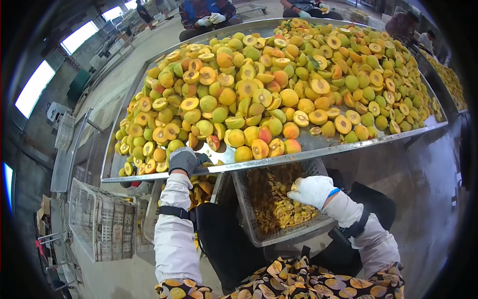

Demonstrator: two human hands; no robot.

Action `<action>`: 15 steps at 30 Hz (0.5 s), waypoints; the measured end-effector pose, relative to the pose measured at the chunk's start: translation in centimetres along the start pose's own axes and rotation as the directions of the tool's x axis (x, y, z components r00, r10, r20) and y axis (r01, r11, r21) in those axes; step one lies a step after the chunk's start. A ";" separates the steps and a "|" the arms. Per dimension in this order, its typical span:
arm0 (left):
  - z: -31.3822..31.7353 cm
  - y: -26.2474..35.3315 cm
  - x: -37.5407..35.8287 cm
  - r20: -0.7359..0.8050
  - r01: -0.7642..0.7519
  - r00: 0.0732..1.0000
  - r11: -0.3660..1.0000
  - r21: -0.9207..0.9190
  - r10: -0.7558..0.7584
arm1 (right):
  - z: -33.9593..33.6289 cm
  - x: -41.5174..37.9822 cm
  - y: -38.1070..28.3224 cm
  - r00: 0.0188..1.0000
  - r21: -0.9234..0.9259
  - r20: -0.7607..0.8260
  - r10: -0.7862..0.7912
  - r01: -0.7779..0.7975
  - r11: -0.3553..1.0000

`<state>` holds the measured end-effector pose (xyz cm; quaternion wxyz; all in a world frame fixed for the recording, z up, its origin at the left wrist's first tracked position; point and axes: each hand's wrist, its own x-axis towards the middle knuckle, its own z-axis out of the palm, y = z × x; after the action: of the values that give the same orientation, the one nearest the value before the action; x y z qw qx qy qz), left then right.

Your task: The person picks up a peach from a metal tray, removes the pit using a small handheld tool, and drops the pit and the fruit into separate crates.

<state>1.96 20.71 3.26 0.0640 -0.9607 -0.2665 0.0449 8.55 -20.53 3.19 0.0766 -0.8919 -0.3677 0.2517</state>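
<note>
My left hand (184, 160), in a dark grey glove, rests at the near edge of the metal table (279, 160), beside the piled fruit (219, 99); its fingers are partly hidden and I cannot make out what they hold. Many of the yellow-green fruits are cut in halves, some showing brown centres. My right hand (309, 192), in a white glove, is over the grey crate (246, 219) of small yellow and brown pieces (291, 212). Its fingers are pinched around a small yellowish piece (297, 183).
Another crate (149, 219) with fruit pieces sits below my left hand. Stacked pale crates (107, 224) stand at the left. Across the table are people with gloved hands (211, 20). Another fruit-covered table (448, 82) is at the far right.
</note>
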 end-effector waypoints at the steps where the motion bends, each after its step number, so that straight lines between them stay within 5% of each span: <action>1: 0.0 0.3 0.8 0.022 -0.019 1.000 1.000 -0.020 0.019 | -0.2 0.0 -0.1 0.999 -0.002 0.037 0.029 -0.029 1.000; 6: -2.7 0.5 -1.1 0.095 0.054 0.995 0.943 -0.327 -0.024 | -0.5 0.0 -0.4 0.980 0.167 -0.197 -0.016 0.050 0.985; 7: -1.4 -0.6 -0.9 0.151 0.097 0.988 0.632 -0.769 0.033 | -1.1 0.1 -0.9 0.987 0.337 -0.160 -0.025 0.079 0.938; 8: 1.0 -2.4 -0.5 0.177 0.162 0.978 0.133 -0.978 0.113 | -2.4 0.0 -1.5 0.991 0.496 -0.126 -0.039 0.097 0.863; 9: 2.5 -3.2 -0.4 0.169 0.236 0.966 -0.404 -0.884 0.194 | -3.7 -0.5 -2.3 0.994 0.639 -0.092 -0.059 0.105 0.762; 10: 0.5 0.1 -2.4 -0.202 -0.190 0.969 -0.094 -0.977 0.140 | -5.2 -1.3 -3.5 0.991 0.845 0.117 -0.058 -0.069 0.530; 11: -2.3 4.8 -5.0 -0.545 -0.582 0.812 0.217 -0.784 0.208 | -5.5 -1.5 -4.1 0.988 0.906 0.098 -0.120 -0.038 0.422; 13: -3.8 10.3 -7.5 -0.438 -0.444 0.889 0.018 -0.896 0.135 | -6.6 -1.8 -5.2 0.983 0.902 0.092 -0.156 -0.016 0.432; 15: -3.6 14.3 -8.5 -0.470 -0.425 0.877 -0.295 -0.856 0.099 | -5.1 -1.0 -5.0 0.900 0.684 -0.361 -0.244 0.433 0.587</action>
<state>2.37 3.79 5.21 -0.6870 -0.6752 0.0317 -0.2667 7.38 -17.40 9.58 0.5255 -0.7147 -0.3835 0.2567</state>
